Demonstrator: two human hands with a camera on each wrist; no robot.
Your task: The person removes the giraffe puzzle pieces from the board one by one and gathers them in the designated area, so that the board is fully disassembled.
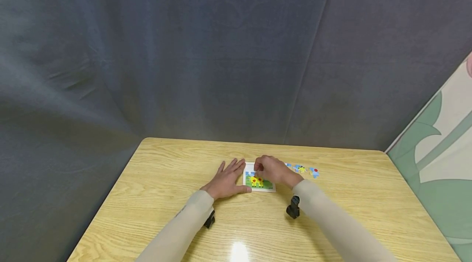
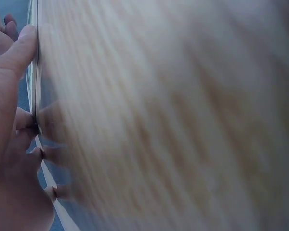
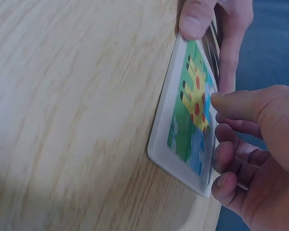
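A small jigsaw puzzle in a white frame (image 1: 274,190) lies on the table, its picture a yellow giraffe with red spots (image 3: 198,96) on green grass; the upper part shows bare white. My left hand (image 1: 226,182) rests flat and spread at the left side of the frame, its thumb (image 3: 191,25) on the near left corner. Over the upper part of the puzzle, my right hand (image 1: 271,169) bends its fingers and pinches a puzzle piece, mostly hidden by the hand. Its thumb tip (image 3: 217,100) is right at the blue area above the giraffe.
Several loose puzzle pieces (image 1: 302,169) lie to the right of the right hand, blue with yellow and red parts. The wooden table (image 1: 155,188) ends at a grey curtain (image 1: 228,69) behind. A patterned panel (image 1: 435,163) stands at the right.
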